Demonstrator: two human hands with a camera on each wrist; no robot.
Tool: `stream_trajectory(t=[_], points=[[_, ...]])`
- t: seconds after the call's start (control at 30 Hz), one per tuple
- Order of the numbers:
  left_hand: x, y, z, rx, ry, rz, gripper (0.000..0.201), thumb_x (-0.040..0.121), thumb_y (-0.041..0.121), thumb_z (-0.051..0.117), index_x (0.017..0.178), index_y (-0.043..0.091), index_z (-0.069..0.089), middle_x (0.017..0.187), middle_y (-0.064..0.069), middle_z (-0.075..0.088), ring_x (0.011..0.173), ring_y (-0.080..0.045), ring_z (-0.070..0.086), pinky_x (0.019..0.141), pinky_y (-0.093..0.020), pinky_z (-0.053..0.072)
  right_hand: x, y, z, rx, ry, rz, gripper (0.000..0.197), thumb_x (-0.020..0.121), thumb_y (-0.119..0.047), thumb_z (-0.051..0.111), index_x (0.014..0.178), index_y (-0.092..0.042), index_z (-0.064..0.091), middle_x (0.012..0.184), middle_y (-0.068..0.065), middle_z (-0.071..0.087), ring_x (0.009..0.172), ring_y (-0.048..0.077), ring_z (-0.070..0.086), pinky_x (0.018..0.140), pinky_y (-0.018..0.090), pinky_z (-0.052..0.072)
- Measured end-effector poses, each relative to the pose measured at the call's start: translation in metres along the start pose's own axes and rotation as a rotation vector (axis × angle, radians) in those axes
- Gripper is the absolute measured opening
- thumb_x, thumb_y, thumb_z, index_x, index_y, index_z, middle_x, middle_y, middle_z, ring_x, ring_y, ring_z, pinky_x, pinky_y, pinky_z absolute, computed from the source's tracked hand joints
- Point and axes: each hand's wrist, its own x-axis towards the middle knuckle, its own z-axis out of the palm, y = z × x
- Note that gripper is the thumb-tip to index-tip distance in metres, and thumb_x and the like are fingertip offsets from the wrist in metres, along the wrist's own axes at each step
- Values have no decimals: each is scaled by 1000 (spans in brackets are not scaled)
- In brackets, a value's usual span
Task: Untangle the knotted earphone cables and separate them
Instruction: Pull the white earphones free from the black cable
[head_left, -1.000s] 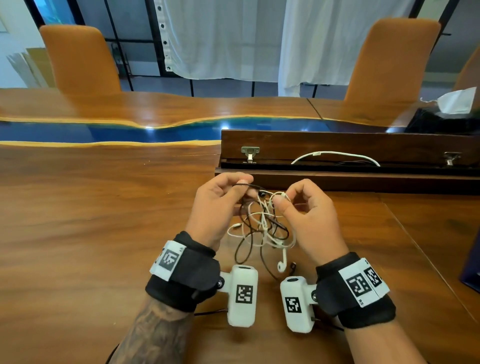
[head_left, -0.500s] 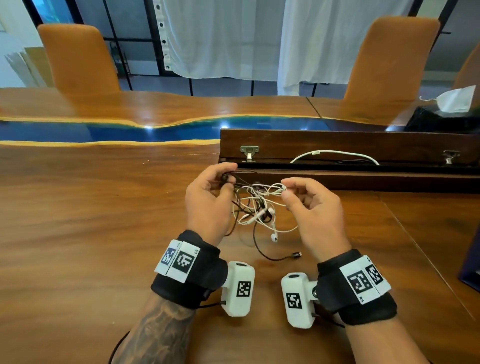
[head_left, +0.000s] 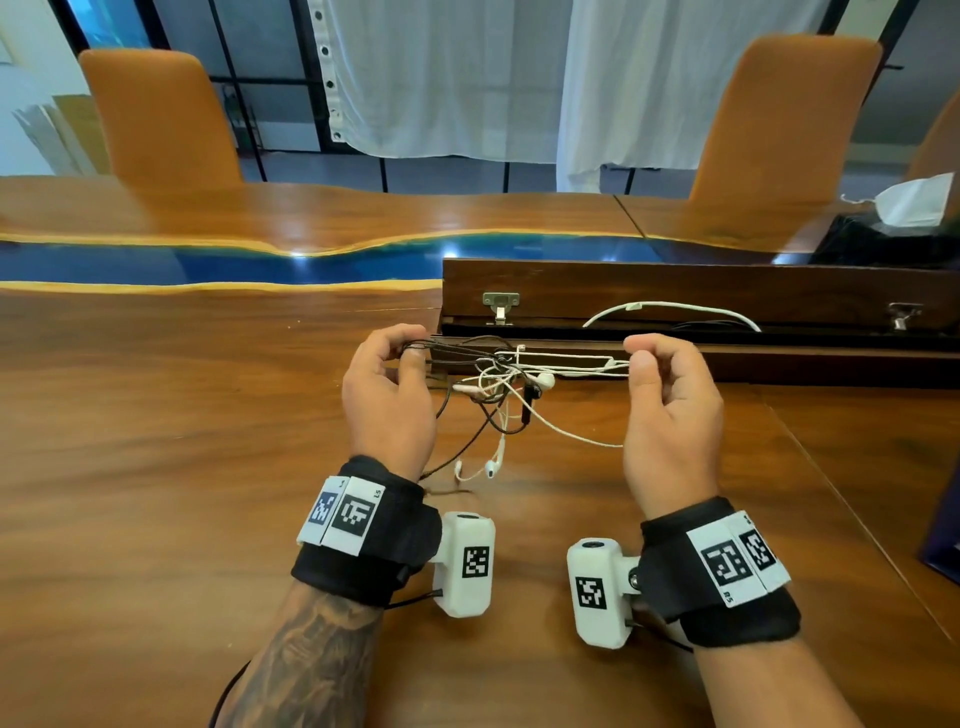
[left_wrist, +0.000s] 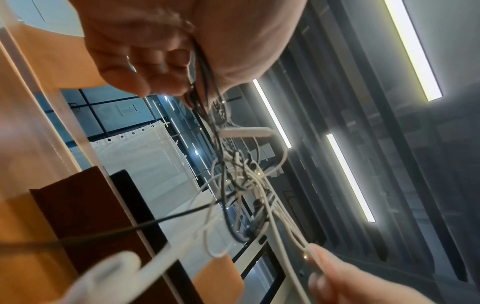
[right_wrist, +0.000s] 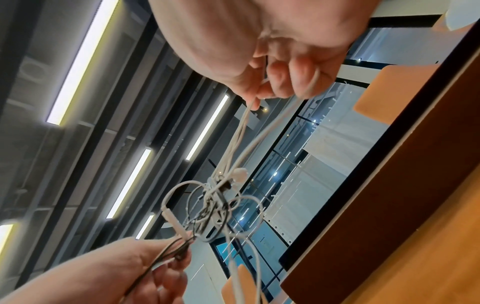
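**Hands pulled wider, knot stretched taut between them**

Since half a second ago the hands have been drawn further apart, and the cables are now strung out in a near-level line above the table (head_left: 156, 467). The black cable (head_left: 457, 349) is pinched between thumb and fingers of the left hand (head_left: 387, 400); the white cable (head_left: 571, 358) is pinched by the right hand (head_left: 670, 415). The knot (head_left: 506, 371) is held midway, clear of the wood, with white earbuds (head_left: 493, 465) and loose loops dangling below it, their ends near or on the tabletop; contact cannot be told. Open tabletop is seen to the left and in front of the wrists. Just behind the knot the raised edge of a wooden box (head_left: 727, 291) is met, a white cord (head_left: 670, 309) lying in its slot. In the wrist views the strands are blurred and cannot be traced singly. Beyond, two orange chairs (head_left: 156, 114) are cut off at the frame top.
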Motion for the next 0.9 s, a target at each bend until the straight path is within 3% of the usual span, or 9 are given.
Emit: stream_trajectory(t=[0.17,0.23,0.37,0.43,0.5,0.57,0.7,0.83,0.9], points=[[0,0,3,-180,-95,-174,15,102,17,54,96,21,67,72,11,57,69,-14,50,65,-35,44,-2,-1,1,14,-74,36,12,100,-16,58,100,-26,64,87,0,65,75,-3,56,66,10,46],[-5,5,5,-204,-181,-176,17,102,20,54,91,21,66,66,12,53,67,-13,47,64,-34,42,-3,2,2,-37,-157,56,10,97,-15,63,98,-24,67,88,3,64,78,0,57,66,9,46],[-14,17,8,-213,-330,-137,25,103,20,52,82,13,64,66,1,55,60,-14,48,57,-27,43,-6,-1,4,-53,-178,20,16,94,-18,68,105,-29,66,108,-12,61,100,2,59,80,15,48],[-18,21,10,-243,-388,-145,26,104,20,51,83,11,63,71,-5,61,63,-19,52,59,-29,46,-6,-6,2,16,-203,-31,11,95,-17,67,101,-26,68,99,-12,65,94,5,62,76,15,49],[-21,24,11,-271,-433,-147,26,105,22,49,85,10,62,75,-7,65,65,-20,54,61,-32,49,-9,-9,3,15,-351,-48,5,95,-22,68,94,-26,70,87,-11,67,86,8,63,70,16,49],[-23,25,11,-313,-478,-156,27,106,23,46,89,10,62,75,-8,66,66,-18,56,63,-31,50,-12,-7,5,-18,-458,-17,6,93,-28,71,98,-31,70,88,-11,67,86,8,62,69,16,48],[-26,27,12,-365,-552,-196,34,107,28,40,108,7,67,66,-7,59,66,-18,55,64,-27,52,-14,-3,9,-13,-492,42,24,89,-26,75,106,-38,64,89,-9,63,83,9,58,68,14,46],[-27,29,13,-365,-604,-217,45,107,35,34,104,9,70,61,-2,51,60,-11,51,61,-21,49,-15,-6,9,77,-474,47,20,92,-28,72,110,-34,69,82,1,65,81,19,62,71,29,54],[-27,30,12,-375,-610,-207,45,108,34,33,103,7,70,60,-2,50,58,-10,49,59,-20,48,-15,-8,9,93,-452,42,16,93,-27,71,107,-35,70,87,0,69,83,17,65,75,32,56]])
